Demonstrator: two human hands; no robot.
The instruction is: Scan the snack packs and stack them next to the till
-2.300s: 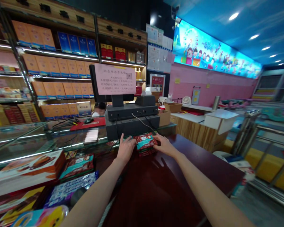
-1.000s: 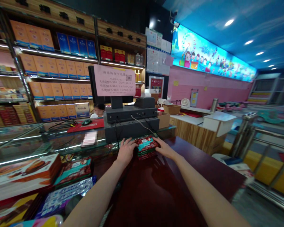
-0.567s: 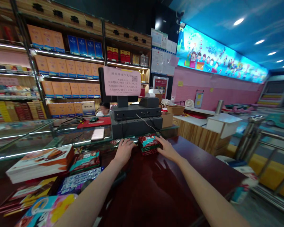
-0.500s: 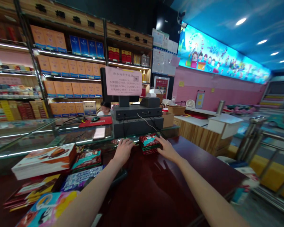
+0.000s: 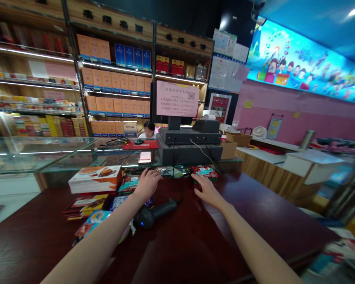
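A small stack of red and teal snack packets (image 5: 205,172) lies on the dark red wooden counter (image 5: 248,221), in front of the black cash register (image 5: 189,148). My right hand (image 5: 206,191) hovers just in front of the stack, fingers spread, holding nothing. My left hand (image 5: 147,183) is to the left, palm down with fingers apart, above more packets (image 5: 130,183). A black barcode scanner (image 5: 154,213) rests on the counter between my arms.
A white and orange box (image 5: 95,178) and several flat snack packs (image 5: 85,205) lie at the left. A glass display case (image 5: 41,157) runs behind. A person sits behind the register. Shelves of boxes line the wall. A wooden counter (image 5: 266,173) stands at the right.
Both hands have let go of the packet stack and drawn back. My left hand has moved left toward the other packets. The view has swung left, bringing the scanner into sight.
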